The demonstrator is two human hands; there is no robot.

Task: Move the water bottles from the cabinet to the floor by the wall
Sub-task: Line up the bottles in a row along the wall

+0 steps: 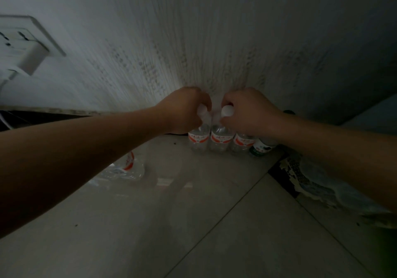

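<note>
Three clear water bottles with red-and-white labels stand in a row on the tiled floor against the wall. My left hand (184, 110) is closed around the neck of the leftmost bottle (198, 139). My right hand (247, 112) grips the white-capped top of a bottle (242, 142) on the right; the middle bottle (219, 139) stands between the two hands. A green-labelled bottle (261, 148) stands at the right end of the row, partly behind my right wrist. Another red-labelled bottle (126, 166) lies on the floor at the left, partly hidden by my left forearm.
The striped wall (214, 41) rises just behind the bottles. A white wall socket (25, 39) with a charger plugged in sits at the upper left. Patterned fabric (311, 179) lies on the floor at the right. Glossy floor tiles (193, 224) fill the foreground.
</note>
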